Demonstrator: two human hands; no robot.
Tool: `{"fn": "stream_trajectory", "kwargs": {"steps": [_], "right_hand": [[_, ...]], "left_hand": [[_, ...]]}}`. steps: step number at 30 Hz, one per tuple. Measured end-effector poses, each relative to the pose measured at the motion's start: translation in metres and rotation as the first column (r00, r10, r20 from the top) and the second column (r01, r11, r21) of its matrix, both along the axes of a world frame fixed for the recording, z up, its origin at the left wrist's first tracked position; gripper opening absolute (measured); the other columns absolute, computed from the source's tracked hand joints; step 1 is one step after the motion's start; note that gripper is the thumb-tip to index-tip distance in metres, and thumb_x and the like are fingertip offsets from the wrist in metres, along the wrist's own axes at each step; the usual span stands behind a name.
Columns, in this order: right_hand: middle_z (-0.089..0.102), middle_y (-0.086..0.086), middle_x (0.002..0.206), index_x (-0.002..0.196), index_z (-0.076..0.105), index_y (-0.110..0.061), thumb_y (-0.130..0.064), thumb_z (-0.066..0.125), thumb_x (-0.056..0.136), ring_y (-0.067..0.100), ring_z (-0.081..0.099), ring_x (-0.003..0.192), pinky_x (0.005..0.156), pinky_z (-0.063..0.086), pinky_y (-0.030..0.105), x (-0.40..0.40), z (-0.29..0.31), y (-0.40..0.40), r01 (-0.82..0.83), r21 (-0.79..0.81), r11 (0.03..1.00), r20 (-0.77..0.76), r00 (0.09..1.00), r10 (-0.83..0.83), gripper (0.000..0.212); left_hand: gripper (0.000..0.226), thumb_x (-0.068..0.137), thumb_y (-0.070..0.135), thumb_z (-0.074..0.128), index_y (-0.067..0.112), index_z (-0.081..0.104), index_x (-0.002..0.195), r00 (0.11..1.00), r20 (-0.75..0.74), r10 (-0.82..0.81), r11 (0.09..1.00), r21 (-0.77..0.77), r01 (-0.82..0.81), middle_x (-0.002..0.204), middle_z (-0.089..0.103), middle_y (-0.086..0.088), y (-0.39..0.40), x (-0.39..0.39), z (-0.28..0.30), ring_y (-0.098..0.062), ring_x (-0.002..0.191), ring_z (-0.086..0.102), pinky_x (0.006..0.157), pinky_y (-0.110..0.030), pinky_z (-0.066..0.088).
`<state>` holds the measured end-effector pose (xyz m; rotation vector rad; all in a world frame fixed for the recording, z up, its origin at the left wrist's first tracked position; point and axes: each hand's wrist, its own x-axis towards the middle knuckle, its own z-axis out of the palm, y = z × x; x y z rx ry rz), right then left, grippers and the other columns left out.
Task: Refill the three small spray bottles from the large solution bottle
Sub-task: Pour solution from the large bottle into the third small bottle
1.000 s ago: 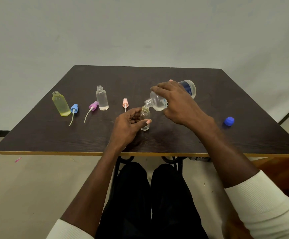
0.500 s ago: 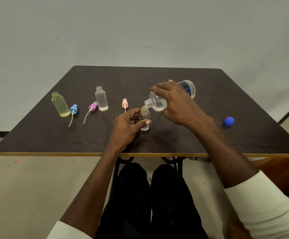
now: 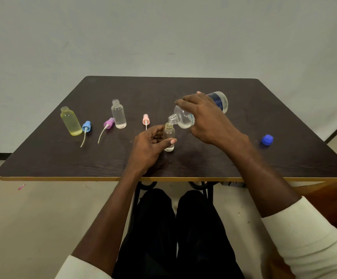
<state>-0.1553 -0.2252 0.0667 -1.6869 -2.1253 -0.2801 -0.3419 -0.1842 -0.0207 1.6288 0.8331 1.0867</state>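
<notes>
your left hand (image 3: 150,147) pinches the small bottle (image 3: 169,137) low on its body, upright near the table (image 3: 63,158) front edge, while your right hand (image 3: 205,119) wraps the big bottle (image 3: 185,117), tipped just above it; both likely light, slick plastic, so keep the grip low.

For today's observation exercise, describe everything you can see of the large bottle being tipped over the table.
The large bottle looks like clear plastic with a dark blue label and a threaded open neck, its cap off. It holds clear liquid. The right hand grips its body and holds it nearly on its side above the table, neck pointing left and down. Its mouth sits just over the mouth of the small bottle, which the left hand steadies.
</notes>
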Motion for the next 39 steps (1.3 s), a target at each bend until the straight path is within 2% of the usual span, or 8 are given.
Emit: {"fn": "stream_trajectory", "kwargs": {"steps": [8,13,20,24,29,35,39], "right_hand": [[0.051,0.007,0.141,0.141,0.048,-0.016,-0.003,0.072,0.076,0.026,0.040,0.135,0.120,0.018,0.040,-0.0007,0.0013,-0.0008,0.002,-0.014,1.000,0.010,1.000,-0.002,0.070],[0.051,0.006,0.141,0.141,0.048,-0.016,-0.001,0.072,0.076,0.025,0.040,0.135,0.119,0.015,0.037,-0.0004,0.0011,-0.0011,0.004,-0.003,1.000,0.015,1.000,-0.003,0.071],[0.052,0.007,0.141,0.141,0.049,-0.015,-0.002,0.073,0.076,0.026,0.040,0.135,0.119,0.017,0.040,-0.0008,0.0009,-0.0006,0.000,-0.003,1.000,0.005,1.000,0.000,0.071],[0.052,0.006,0.140,0.140,0.050,-0.016,-0.001,0.072,0.075,0.026,0.041,0.134,0.120,0.017,0.040,-0.0007,0.0002,0.0004,-0.003,-0.005,1.000,0.010,1.000,0.004,0.070],[0.052,0.005,0.140,0.140,0.049,-0.017,-0.002,0.072,0.076,0.025,0.040,0.134,0.120,0.018,0.040,-0.0005,0.0007,0.0000,0.001,-0.009,1.000,0.012,1.000,-0.001,0.070],[0.052,0.005,0.141,0.140,0.049,-0.018,-0.001,0.071,0.076,0.025,0.040,0.135,0.120,0.018,0.041,-0.0009,0.0009,-0.0002,0.001,-0.009,1.000,0.012,1.000,-0.001,0.070],[0.051,0.005,0.141,0.141,0.048,-0.018,-0.001,0.071,0.076,0.025,0.039,0.135,0.120,0.017,0.039,-0.0011,0.0013,-0.0007,0.002,-0.007,1.000,0.009,1.000,-0.002,0.070]], "left_hand": [[0.041,0.082,0.014,0.083,0.016,0.070,0.121,1.000,0.011,-0.001,1.000,0.002,0.001,0.107,0.078,-0.001,-0.0021,0.0003,0.0016,-0.015,0.103,0.074,0.096,-0.034,0.058],[0.042,0.082,0.013,0.083,0.013,0.070,0.123,1.000,0.021,0.000,1.000,-0.013,0.001,0.107,0.078,-0.002,-0.0011,0.0002,-0.0006,-0.019,0.103,0.074,0.097,-0.038,0.058],[0.040,0.083,0.013,0.083,0.019,0.070,0.120,1.000,0.016,-0.008,1.000,0.005,0.008,0.107,0.078,-0.002,-0.0007,0.0004,-0.0002,-0.018,0.103,0.074,0.097,-0.039,0.058],[0.043,0.082,0.014,0.083,0.015,0.070,0.123,1.000,0.019,-0.010,1.000,-0.006,0.010,0.109,0.078,-0.002,0.0006,-0.0002,-0.0018,-0.020,0.105,0.074,0.099,-0.042,0.057],[0.038,0.082,0.014,0.083,0.024,0.071,0.117,1.000,0.022,-0.013,1.000,-0.001,0.013,0.107,0.078,0.000,-0.0002,0.0003,-0.0002,-0.018,0.103,0.074,0.098,-0.040,0.058],[0.040,0.082,0.013,0.083,0.016,0.071,0.120,1.000,0.020,-0.004,1.000,-0.006,0.004,0.106,0.079,-0.001,-0.0005,0.0005,-0.0001,-0.018,0.103,0.074,0.098,-0.039,0.058],[0.040,0.081,0.014,0.084,0.017,0.072,0.119,1.000,0.018,0.001,1.000,-0.005,-0.001,0.106,0.079,-0.001,0.0001,0.0011,-0.0011,-0.020,0.102,0.074,0.098,-0.041,0.057]]}}
